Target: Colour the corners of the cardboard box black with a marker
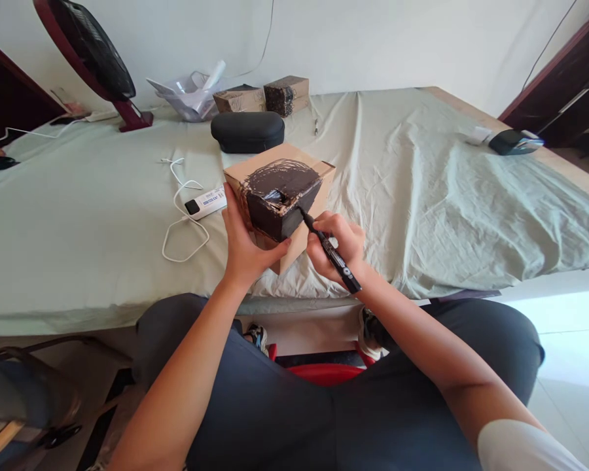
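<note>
A brown cardboard box [302, 165] stands tilted at the near edge of the table, one corner of it blacked over with ink. My left hand [245, 245] grips the box from the left and below, thumb up along its side. My right hand [336, 243] is closed around a black marker [331, 252], whose tip touches the inked patch on the box's near face.
The table wears a pale green cloth [422, 183]. Behind the box lie a black oval case [248, 131], two more inked cardboard boxes [265, 97] and a clear plastic bag [189, 95]. A white power bank with cable [203, 203] sits left; a red fan [95, 59] stands far left.
</note>
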A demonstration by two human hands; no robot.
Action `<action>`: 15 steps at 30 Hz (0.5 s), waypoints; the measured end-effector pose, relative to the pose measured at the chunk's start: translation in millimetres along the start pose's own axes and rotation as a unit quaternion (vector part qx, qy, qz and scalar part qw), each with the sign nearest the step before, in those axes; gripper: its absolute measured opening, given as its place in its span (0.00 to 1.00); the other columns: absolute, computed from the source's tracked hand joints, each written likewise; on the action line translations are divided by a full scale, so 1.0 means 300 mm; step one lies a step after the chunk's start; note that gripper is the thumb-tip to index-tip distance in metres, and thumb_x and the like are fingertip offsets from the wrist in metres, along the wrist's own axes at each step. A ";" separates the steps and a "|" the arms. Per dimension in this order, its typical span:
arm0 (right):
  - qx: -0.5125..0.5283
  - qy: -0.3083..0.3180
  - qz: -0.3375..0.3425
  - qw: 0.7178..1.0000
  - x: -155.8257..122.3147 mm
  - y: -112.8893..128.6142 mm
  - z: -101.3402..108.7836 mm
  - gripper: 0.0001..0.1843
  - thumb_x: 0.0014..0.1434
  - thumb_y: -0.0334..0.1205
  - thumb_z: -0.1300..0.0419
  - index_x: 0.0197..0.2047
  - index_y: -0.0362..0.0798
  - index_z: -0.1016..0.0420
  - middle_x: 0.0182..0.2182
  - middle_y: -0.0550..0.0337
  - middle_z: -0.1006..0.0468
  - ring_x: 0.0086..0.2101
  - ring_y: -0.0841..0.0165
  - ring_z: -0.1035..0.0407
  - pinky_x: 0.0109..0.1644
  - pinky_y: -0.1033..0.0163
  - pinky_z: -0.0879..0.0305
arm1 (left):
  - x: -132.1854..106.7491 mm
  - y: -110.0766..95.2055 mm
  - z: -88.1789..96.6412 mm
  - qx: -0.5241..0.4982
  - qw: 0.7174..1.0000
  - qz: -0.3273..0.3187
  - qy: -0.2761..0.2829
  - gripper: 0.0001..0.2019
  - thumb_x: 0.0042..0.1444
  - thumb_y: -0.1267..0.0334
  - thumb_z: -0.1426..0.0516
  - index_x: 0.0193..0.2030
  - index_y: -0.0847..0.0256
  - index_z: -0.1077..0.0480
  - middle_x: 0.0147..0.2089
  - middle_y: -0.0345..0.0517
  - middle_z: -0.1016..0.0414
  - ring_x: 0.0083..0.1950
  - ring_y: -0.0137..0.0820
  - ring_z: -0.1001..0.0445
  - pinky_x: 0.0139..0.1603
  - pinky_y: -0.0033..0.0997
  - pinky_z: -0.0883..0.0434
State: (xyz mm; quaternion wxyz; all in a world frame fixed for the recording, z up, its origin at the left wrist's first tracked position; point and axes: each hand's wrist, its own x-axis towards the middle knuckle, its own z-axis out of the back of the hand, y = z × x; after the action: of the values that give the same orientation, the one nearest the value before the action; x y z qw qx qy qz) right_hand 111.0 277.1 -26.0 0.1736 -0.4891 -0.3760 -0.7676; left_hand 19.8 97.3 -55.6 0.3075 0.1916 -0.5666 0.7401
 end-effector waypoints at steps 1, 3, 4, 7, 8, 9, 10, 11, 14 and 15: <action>0.008 0.014 0.013 1.000 -0.003 0.012 -0.001 0.08 0.61 0.35 0.42 0.37 0.56 0.39 0.24 0.68 0.33 0.22 0.71 0.39 0.26 0.63 0.41 | -0.001 -0.016 0.005 0.014 1.000 -0.010 -0.003 0.71 0.42 0.43 0.23 0.83 0.49 0.63 0.79 0.59 0.48 0.81 0.60 0.46 0.80 0.57 0.40; 0.031 0.048 0.037 0.998 -0.006 0.038 -0.001 0.09 0.61 0.33 0.43 0.37 0.56 0.40 0.25 0.68 0.32 0.22 0.71 0.37 0.28 0.64 0.40 | -0.004 -0.043 0.010 0.055 0.998 -0.023 -0.015 0.71 0.42 0.44 0.23 0.84 0.46 0.64 0.77 0.57 0.47 0.80 0.60 0.45 0.81 0.57 0.44; 0.039 0.062 0.046 0.996 -0.004 0.051 0.001 0.09 0.61 0.33 0.43 0.38 0.56 0.40 0.25 0.67 0.31 0.23 0.71 0.36 0.28 0.64 0.39 | -0.005 -0.053 0.010 0.078 0.996 -0.025 -0.024 0.73 0.40 0.45 0.22 0.84 0.45 0.64 0.75 0.56 0.45 0.78 0.60 0.43 0.81 0.59 0.44; 0.015 0.082 0.053 0.995 0.012 0.088 0.012 0.08 0.61 0.32 0.43 0.37 0.55 0.39 0.26 0.67 0.31 0.23 0.71 0.36 0.29 0.63 0.39 | -0.007 -0.080 0.012 0.159 0.985 -0.035 -0.050 0.74 0.34 0.46 0.21 0.84 0.46 0.58 0.70 0.57 0.41 0.73 0.64 0.40 0.79 0.66 0.44; -0.005 0.087 0.049 0.995 0.020 0.100 0.018 0.09 0.61 0.31 0.43 0.36 0.55 0.39 0.25 0.68 0.32 0.22 0.72 0.38 0.29 0.63 0.40 | -0.007 -0.090 0.014 0.177 0.982 -0.039 -0.057 0.71 0.34 0.46 0.22 0.83 0.48 0.53 0.69 0.58 0.40 0.73 0.66 0.41 0.79 0.68 0.46; -0.025 0.091 0.044 0.995 0.030 0.110 0.025 0.10 0.60 0.31 0.43 0.35 0.55 0.39 0.24 0.68 0.34 0.22 0.72 0.41 0.28 0.62 0.42 | -0.006 -0.099 0.017 0.185 0.980 -0.040 -0.062 0.66 0.35 0.46 0.22 0.81 0.49 0.46 0.69 0.58 0.40 0.73 0.68 0.42 0.79 0.69 0.49; -0.041 0.093 0.041 0.994 0.039 0.119 0.032 0.10 0.60 0.30 0.42 0.34 0.55 0.40 0.24 0.68 0.35 0.21 0.72 0.43 0.28 0.62 0.44 | -0.005 -0.109 0.020 0.184 0.980 -0.039 -0.061 0.61 0.37 0.46 0.23 0.78 0.51 0.40 0.70 0.58 0.39 0.73 0.70 0.43 0.80 0.70 0.52; -0.053 0.091 0.037 0.994 0.047 0.126 0.040 0.11 0.60 0.30 0.42 0.34 0.54 0.40 0.24 0.68 0.36 0.21 0.73 0.44 0.27 0.62 0.45 | -0.004 -0.119 0.024 0.175 0.982 -0.035 -0.056 0.56 0.38 0.46 0.23 0.75 0.52 0.35 0.70 0.58 0.39 0.74 0.71 0.45 0.80 0.71 0.56; -0.067 0.052 0.016 0.996 0.068 0.130 0.068 0.10 0.62 0.30 0.41 0.34 0.54 0.38 0.24 0.67 0.35 0.22 0.73 0.42 0.27 0.63 0.44 | -0.003 -0.148 0.034 0.158 0.987 -0.027 -0.023 0.49 0.38 0.46 0.23 0.70 0.51 0.28 0.72 0.56 0.39 0.76 0.75 0.48 0.81 0.73 0.63; -0.064 0.033 0.000 0.997 0.073 0.125 0.077 0.09 0.63 0.31 0.41 0.35 0.54 0.36 0.25 0.67 0.34 0.23 0.73 0.40 0.27 0.63 0.42 | -0.003 -0.156 0.037 0.158 0.987 -0.027 -0.013 0.50 0.36 0.47 0.23 0.70 0.49 0.27 0.72 0.55 0.39 0.76 0.75 0.49 0.81 0.73 0.64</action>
State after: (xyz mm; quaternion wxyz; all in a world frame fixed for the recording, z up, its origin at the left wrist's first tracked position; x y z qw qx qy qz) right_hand 139.2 272.0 14.2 0.1539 -0.4735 -0.3202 -0.8060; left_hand 51.3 94.3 -19.5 0.2855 0.2623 -0.4414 0.8092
